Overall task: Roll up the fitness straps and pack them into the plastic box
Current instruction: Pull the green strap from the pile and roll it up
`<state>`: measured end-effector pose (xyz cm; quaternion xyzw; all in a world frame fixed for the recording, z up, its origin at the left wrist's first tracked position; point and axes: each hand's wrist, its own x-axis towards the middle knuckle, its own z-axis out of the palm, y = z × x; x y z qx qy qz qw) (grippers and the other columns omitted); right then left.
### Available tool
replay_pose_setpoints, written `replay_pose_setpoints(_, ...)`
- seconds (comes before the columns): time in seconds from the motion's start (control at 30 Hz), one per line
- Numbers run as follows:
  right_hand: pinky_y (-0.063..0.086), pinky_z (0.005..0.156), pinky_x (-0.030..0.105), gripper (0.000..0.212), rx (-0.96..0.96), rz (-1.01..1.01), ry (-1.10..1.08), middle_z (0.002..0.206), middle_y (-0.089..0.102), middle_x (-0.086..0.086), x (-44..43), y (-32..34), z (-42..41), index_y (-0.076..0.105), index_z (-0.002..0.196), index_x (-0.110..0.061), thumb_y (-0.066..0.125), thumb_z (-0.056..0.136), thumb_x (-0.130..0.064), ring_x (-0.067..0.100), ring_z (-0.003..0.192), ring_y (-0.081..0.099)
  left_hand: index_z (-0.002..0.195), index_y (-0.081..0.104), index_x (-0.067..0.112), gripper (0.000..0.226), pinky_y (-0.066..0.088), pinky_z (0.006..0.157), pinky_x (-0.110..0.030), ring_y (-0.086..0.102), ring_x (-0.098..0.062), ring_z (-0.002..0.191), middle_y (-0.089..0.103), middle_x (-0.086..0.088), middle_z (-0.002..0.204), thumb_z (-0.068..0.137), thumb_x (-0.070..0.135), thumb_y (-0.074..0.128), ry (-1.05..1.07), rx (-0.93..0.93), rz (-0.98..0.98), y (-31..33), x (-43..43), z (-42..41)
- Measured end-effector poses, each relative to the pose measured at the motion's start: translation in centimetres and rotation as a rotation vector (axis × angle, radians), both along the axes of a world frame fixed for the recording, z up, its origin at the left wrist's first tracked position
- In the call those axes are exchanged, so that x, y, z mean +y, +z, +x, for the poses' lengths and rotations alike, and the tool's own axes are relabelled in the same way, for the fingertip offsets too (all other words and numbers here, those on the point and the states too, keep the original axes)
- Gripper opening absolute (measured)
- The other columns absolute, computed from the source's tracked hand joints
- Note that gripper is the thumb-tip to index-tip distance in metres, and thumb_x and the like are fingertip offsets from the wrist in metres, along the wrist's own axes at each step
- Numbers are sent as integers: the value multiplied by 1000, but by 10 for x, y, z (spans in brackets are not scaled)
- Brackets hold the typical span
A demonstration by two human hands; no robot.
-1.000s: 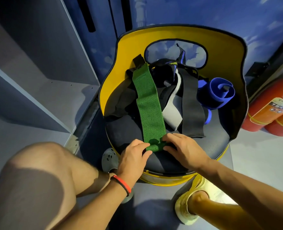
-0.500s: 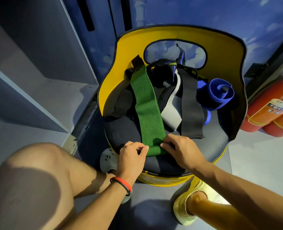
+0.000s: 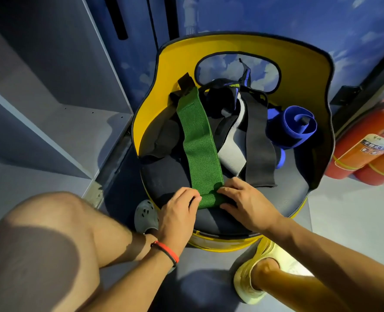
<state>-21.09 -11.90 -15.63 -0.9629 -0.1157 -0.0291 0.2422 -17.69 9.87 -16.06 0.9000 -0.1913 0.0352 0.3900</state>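
Down at 6 o'clock on the seat [image 3: 288, 194], both hands are on the green strap [image 3: 197, 140] and its rolled end. The left hand [image 3: 178, 210] curls its fingers round the roll's left side, and the right hand [image 3: 247, 202] pinches the right side. The rest of the strap runs flat toward 11 o'clock over the black straps [image 3: 257, 143]. The blue roll [image 3: 299, 124] sits at 2 o'clock, already wound. Risk imo: it looks like stretchy fabric, so uneven pressure could cone the roll sideways or let it spring loose. No plastic box in view.

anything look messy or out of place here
Black and grey straps lie in a tangled, unrolled heap at the back of the chair seat; only the blue strap is rolled, the green strap barely started. No plastic box is in view.
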Motion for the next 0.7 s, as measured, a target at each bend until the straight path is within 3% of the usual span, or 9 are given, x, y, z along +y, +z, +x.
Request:
replay_pose_setpoints(0.1,54,92,38,40,25,1,-24,111,61,8,1,2,2,70,124,-10,76,87,-26,28,102,63,107,63,28,25,59,78,-41,62,-12,97,56,17,112,88,42,68,-36,73,14,-5,3,-4)
replay_pose_setpoints(0.27,55,88,45,52,184,46,-131,107,66,10,5,8,5,73,122,-16,65,80,-45,32,101,65,108,67,24,36,60,82,-37,63,-14,97,58,12,117,78,17,85,28,196,-22,1,1,-6)
replay_pose_setpoints(0.4,50,86,35,40,219,146,-239,103,74,4,11,14,0,77,114,-20,78,79,-38,25,98,66,105,71,28,33,60,80,-35,69,-13,86,68,6,110,76,25,87,90,309,-6,9,4,-7)
replay_pose_setpoints(0.5,50,78,28,22,227,282,-324,86,71,-10,15,15,-4,72,96,-24,85,78,-26,16,83,65,101,76,29,30,54,79,-22,68,-5,83,72,9,100,74,33,88,118,323,26,15,8,-6)
replay_pose_setpoints(0.6,45,72,18,20,261,304,-342,85,69,-9,14,14,-3,72,94,-24,85,79,-28,15,81,64,93,80,28,27,50,84,-22,66,-4,89,70,14,94,69,37,90,157,353,-10,16,10,0)
replay_pose_setpoints(0.7,51,80,33,24,155,174,-271,97,65,-3,15,13,-2,73,103,-21,78,85,-37,21,92,64,94,81,27,25,50,83,-16,68,-3,92,74,14,92,73,38,88,163,434,-41,14,10,7)
